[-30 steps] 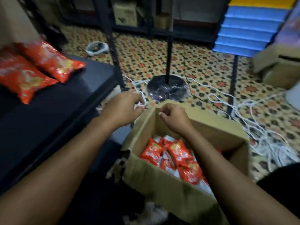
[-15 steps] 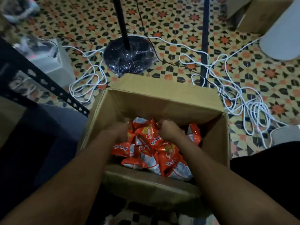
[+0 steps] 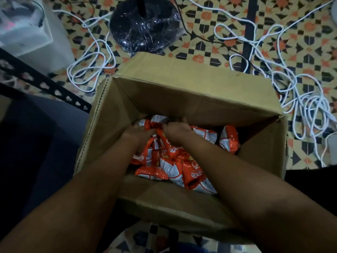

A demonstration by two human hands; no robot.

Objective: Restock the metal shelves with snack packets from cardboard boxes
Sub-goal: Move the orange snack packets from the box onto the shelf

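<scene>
Cardboard is forming the open box [image 3: 191,99] sitting on the patterned floor [image 3: 300,33], its flaps folded out so both arms can reach straight down inside. Orange and white snack packets [image 3: 182,167] are lying loose in a heap at the bottom. The left hand [image 3: 139,134] and right hand [image 3: 176,133] are pressing down side by side among the packets near the far wall, apparently gathering a bunch to lift out together. Seen from behind the knuckles, the fingers are disappearing among the wrappers, so whether either hand is actually grasping a packet or only resting on the pile cannot be told. How deep the heap goes is also hidden, and the forearms are covering part of it. A perforated metal shelf rail [image 3: 45,84] is crossing the left edge, mostly cut off and dark. White cable [image 3: 300,110] is lying in tangled loops on the floor beyond the box, beside a round black stand base [image 3: 145,28] wrapped in plastic.
</scene>
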